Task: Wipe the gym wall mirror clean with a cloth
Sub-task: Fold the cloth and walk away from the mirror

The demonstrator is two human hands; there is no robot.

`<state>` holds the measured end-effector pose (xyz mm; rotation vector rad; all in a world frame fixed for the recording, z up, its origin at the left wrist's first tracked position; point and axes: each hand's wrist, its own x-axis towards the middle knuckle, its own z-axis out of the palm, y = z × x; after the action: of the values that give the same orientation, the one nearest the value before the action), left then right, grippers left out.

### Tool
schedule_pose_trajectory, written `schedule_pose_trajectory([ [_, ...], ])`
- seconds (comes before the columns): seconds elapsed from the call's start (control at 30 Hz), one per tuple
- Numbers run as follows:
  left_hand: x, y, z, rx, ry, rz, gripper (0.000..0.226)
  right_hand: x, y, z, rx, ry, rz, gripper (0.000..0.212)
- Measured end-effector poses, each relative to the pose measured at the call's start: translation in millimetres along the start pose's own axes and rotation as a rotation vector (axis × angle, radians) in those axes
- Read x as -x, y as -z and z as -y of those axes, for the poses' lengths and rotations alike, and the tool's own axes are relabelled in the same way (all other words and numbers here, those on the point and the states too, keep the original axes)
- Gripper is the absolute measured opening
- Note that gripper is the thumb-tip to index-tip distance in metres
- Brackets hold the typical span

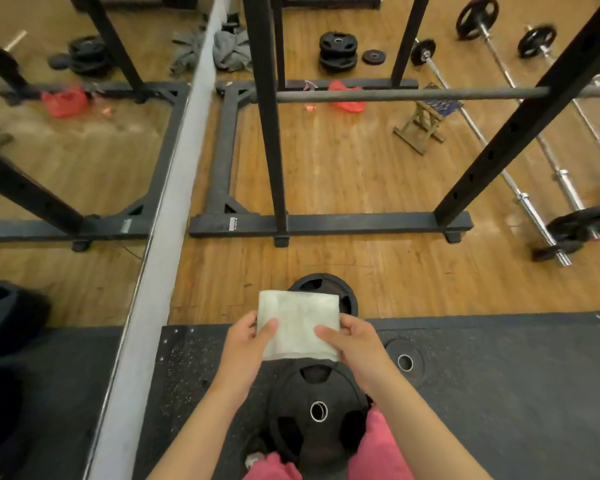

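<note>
To my left the way to the mirror [66, 150] is open: only the grey ledge [160, 237] runs along its foot. Straight ahead the rack [267, 133] stands in the way, a bar [395, 95] crossing between its uprights, with gaps on either side of it. Plates [317, 410] lie on the floor just below me.

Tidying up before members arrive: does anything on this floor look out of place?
Yes. A crumpled red bag lies on the floor by the rack, and a heap of grey clothing sits beside the mirror; neither is gym gear.
</note>
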<state>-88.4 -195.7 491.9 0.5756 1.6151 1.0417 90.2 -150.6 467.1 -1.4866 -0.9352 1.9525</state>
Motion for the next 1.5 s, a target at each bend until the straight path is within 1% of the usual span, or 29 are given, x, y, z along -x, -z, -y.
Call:
schedule_pose_trajectory([
  [0.1, -40, -29, 5, 0.037, 0.064, -0.048, 0.011, -48, 25, 16, 0.091, -0.017, 0.026, 0.013],
  [0.17, -68, -50, 12, 0.021, 0.112, -0.048, 0.010, -81, 44, 20, 0.131, -0.037, 0.018, 0.010],
  [0.27, -121, -84, 32, -0.017, 0.182, -0.055, 0.012, -138, 79, 15, 0.173, -0.116, 0.039, 0.011],
  [0.33, -152, -100, 40, -0.041, 0.204, -0.060, 0.007, -170, 95, 10, 0.193, -0.154, 0.052, 0.012],
  [0.43, -204, -119, 62, -0.087, 0.214, -0.065, 0.013, -224, 116, -11, 0.200, -0.175, 0.059, 0.013],
  [0.6, -269, -129, 118, -0.164, 0.242, -0.070, 0.009, -293, 133, -61, 0.203, -0.194, 0.014, 0.015],
  [0.63, -280, -130, 128, -0.173, 0.237, -0.092, 0.011, -305, 135, -73, 0.199, -0.192, -0.024, 0.020],
  [0.7, -302, -131, 152, -0.266, 0.158, -0.143, 0.016, -325, 136, -94, 0.271, -0.175, -0.107, 0.045],
  [0.73, -309, -133, 162, -0.336, 0.104, -0.164, 0.017, -331, 134, -102, 0.299, -0.165, -0.116, 0.056],
  [0.77, -318, -135, 174, -0.394, 0.052, -0.181, 0.017, -338, 128, -110, 0.273, -0.162, -0.094, 0.063],
  [0.8, -324, -138, 183, -0.435, 0.006, -0.193, 0.016, -342, 121, -114, 0.202, -0.173, -0.040, 0.067],
  [0.83, -327, -142, 192, -0.465, -0.035, -0.188, 0.013, -344, 112, -118, 0.124, -0.198, 0.030, 0.065],
  [0.87, -328, -148, 203, -0.482, -0.066, -0.162, 0.011, -348, 103, -127, 0.038, -0.222, 0.098, 0.058],
  [0.9, -326, -154, 209, -0.491, -0.086, -0.119, 0.017, -349, 96, -133, -0.065, -0.237, 0.131, 0.048],
  [0.93, -323, -159, 217, -0.483, -0.103, -0.066, 0.024, -353, 91, -141, -0.178, -0.254, 0.115, 0.039],
  [0.97, -318, -162, 222, -0.460, -0.115, -0.010, 0.029, -357, 89, -147, -0.259, -0.268, 0.047, 0.032],
  [1.0, -312, -164, 227, -0.423, -0.124, 0.040, 0.031, -360, 91, -152, -0.283, -0.281, -0.032, 0.027],
  [1.03, -307, -164, 233, -0.392, -0.120, 0.066, 0.032, -364, 94, -157, -0.241, -0.294, -0.100, 0.024],
  [1.07, -301, -161, 238, -0.365, -0.116, 0.055, 0.032, -366, 97, -160, -0.186, -0.300, -0.133, 0.024],
  [1.1, -298, -156, 245, -0.352, -0.106, 0.006, 0.031, -369, 102, -163, -0.142, -0.299, -0.135, 0.024],
  [1.17, -299, -146, 254, -0.336, -0.096, -0.146, 0.031, -370, 110, -165, -0.119, -0.301, -0.087, 0.021],
  [1.2, -302, -141, 256, -0.323, -0.072, -0.205, 0.032, -370, 113, -165, -0.118, -0.300, -0.048, 0.021],
  [1.23, -306, -137, 257, -0.285, -0.012, -0.237, 0.033, -369, 116, -165, -0.125, -0.299, -0.011, 0.021],
  [1.33, -326, -132, 256, 0.018, 0.236, -0.198, 0.035, -371, 124, -163, -0.191, -0.300, 0.081, 0.022],
  [1.4, -338, -130, 256, 0.177, 0.356, -0.156, 0.033, -374, 129, -164, -0.190, -0.298, 0.128, 0.024],
  [1.47, -343, -130, 256, 0.288, 0.400, -0.097, 0.024, -377, 135, -166, -0.159, -0.295, 0.135, 0.024],
  [1.5, -345, -130, 258, 0.294, 0.395, -0.086, 0.020, -379, 138, -168, -0.129, -0.289, 0.120, 0.023],
])
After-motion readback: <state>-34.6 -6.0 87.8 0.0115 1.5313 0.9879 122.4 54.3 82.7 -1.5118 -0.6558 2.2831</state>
